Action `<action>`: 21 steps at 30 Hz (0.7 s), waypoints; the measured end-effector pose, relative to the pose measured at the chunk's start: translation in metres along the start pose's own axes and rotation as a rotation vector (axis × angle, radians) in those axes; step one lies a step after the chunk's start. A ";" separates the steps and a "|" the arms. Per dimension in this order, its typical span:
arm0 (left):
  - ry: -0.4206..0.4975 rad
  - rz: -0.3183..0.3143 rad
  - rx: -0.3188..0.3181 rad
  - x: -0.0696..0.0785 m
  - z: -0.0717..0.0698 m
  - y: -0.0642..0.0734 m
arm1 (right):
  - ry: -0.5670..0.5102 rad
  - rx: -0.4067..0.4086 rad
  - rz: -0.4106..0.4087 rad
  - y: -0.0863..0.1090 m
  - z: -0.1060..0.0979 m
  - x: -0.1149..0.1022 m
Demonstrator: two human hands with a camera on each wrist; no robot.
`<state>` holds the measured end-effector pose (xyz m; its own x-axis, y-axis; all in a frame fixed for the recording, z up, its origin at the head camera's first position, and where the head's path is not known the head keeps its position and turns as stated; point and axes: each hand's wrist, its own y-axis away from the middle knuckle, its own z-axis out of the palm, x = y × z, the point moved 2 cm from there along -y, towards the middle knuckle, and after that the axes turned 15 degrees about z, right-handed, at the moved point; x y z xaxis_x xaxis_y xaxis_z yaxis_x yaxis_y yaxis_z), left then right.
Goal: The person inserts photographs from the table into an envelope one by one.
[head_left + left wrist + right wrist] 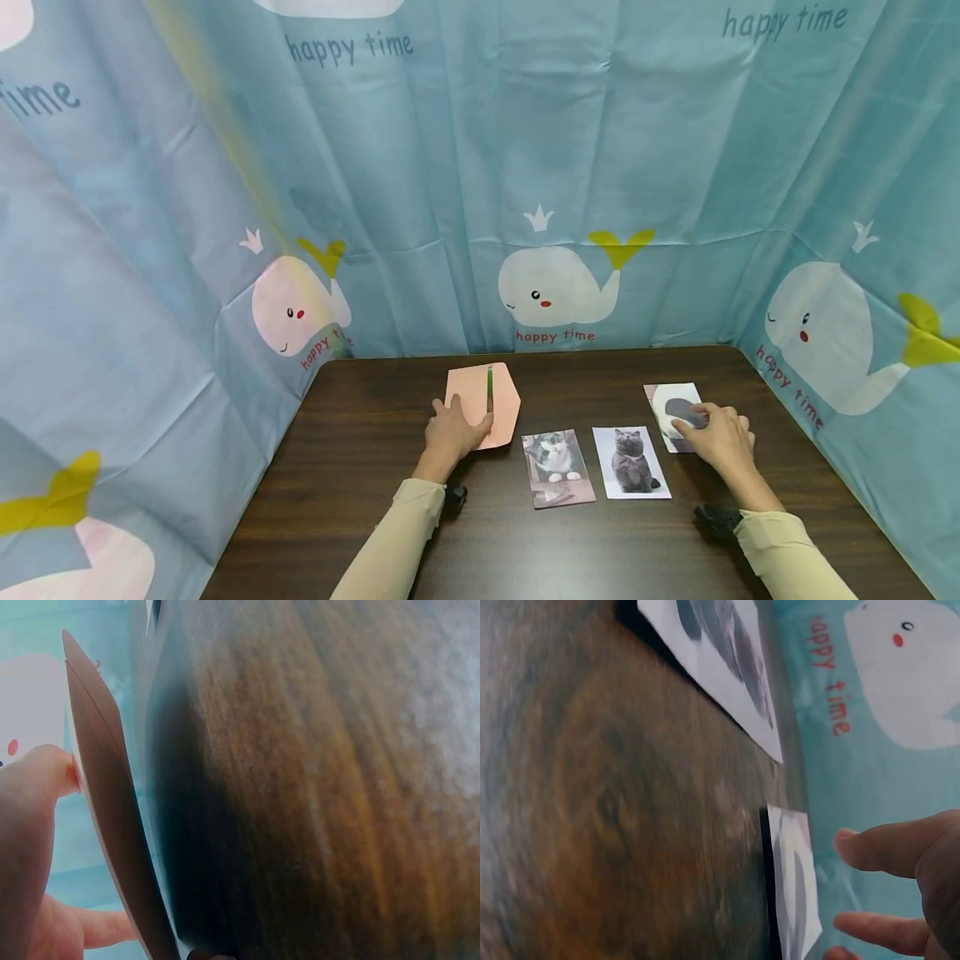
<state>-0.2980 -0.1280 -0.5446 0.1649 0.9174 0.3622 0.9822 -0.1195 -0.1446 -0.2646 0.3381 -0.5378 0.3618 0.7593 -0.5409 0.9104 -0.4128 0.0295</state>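
Note:
My left hand (452, 432) grips a peach-coloured envelope (504, 408) by its near left part, thumb across the upper face. A narrow green strip (490, 383) shows on that face. In the left wrist view the envelope (105, 765) appears edge-on, with the thumb against one side and a fingertip low on the other. My right hand (726, 437) hovers over a photo card (662, 398) with a grey and white picture, partly covered by the fingers. Its thumb and fingers stand apart, close above the card (793, 877) in the right wrist view.
Two cat photo cards lie side by side between the hands: a grey-and-white cat card (546, 487) and a grey cat card (652, 450). They rest on a dark wooden table (360, 417). A blue whale-print curtain (420, 167) hangs behind and along both sides.

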 end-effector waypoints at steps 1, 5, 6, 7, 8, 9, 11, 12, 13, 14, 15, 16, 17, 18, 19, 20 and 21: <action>-0.002 -0.002 -0.002 0.000 0.000 0.000 | 0.011 0.003 0.009 0.000 -0.001 0.001; -0.001 -0.006 -0.009 -0.001 0.001 -0.001 | 0.054 -0.003 0.039 -0.002 -0.004 0.006; -0.001 -0.007 -0.011 -0.001 0.001 -0.001 | 0.060 -0.005 0.044 -0.002 -0.005 0.007; 0.001 -0.009 -0.014 -0.001 0.002 -0.001 | 0.065 -0.010 0.049 -0.002 -0.004 0.009; 0.001 -0.010 -0.017 -0.001 0.002 -0.002 | 0.065 -0.017 0.057 -0.003 -0.004 0.011; 0.002 -0.009 -0.018 -0.001 0.002 -0.002 | 0.064 -0.023 0.064 -0.003 -0.004 0.012; 0.001 -0.008 -0.020 -0.001 0.002 -0.002 | 0.060 -0.035 0.077 -0.003 -0.004 0.014; 0.001 -0.007 -0.021 -0.001 0.002 -0.002 | 0.060 -0.042 0.084 -0.003 -0.004 0.016; 0.002 -0.006 -0.020 -0.001 0.002 -0.002 | 0.060 -0.049 0.094 -0.003 -0.003 0.017; 0.000 -0.005 -0.022 0.000 0.001 -0.002 | 0.062 -0.054 0.101 -0.003 -0.004 0.018; 0.000 -0.004 -0.022 0.000 0.001 -0.002 | 0.064 -0.058 0.108 -0.002 -0.004 0.019; -0.002 -0.005 -0.025 0.000 0.001 -0.002 | 0.068 -0.061 0.116 -0.002 -0.005 0.020; -0.001 -0.005 -0.024 0.000 0.000 -0.002 | 0.070 -0.063 0.123 -0.001 -0.006 0.020; -0.002 -0.008 -0.030 0.000 0.000 -0.002 | 0.075 -0.065 0.129 -0.001 -0.006 0.022; -0.006 -0.011 -0.034 -0.001 0.001 -0.002 | 0.079 -0.068 0.133 0.000 -0.007 0.023; -0.008 -0.011 -0.035 -0.001 0.001 -0.001 | 0.084 -0.069 0.136 0.000 -0.007 0.024; -0.009 -0.011 -0.033 -0.001 0.001 -0.001 | 0.086 -0.070 0.139 0.000 -0.007 0.025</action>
<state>-0.2994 -0.1284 -0.5457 0.1538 0.9219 0.3556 0.9864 -0.1219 -0.1105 -0.2542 0.3603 -0.5452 0.4982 0.7390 -0.4535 0.8612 -0.4827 0.1594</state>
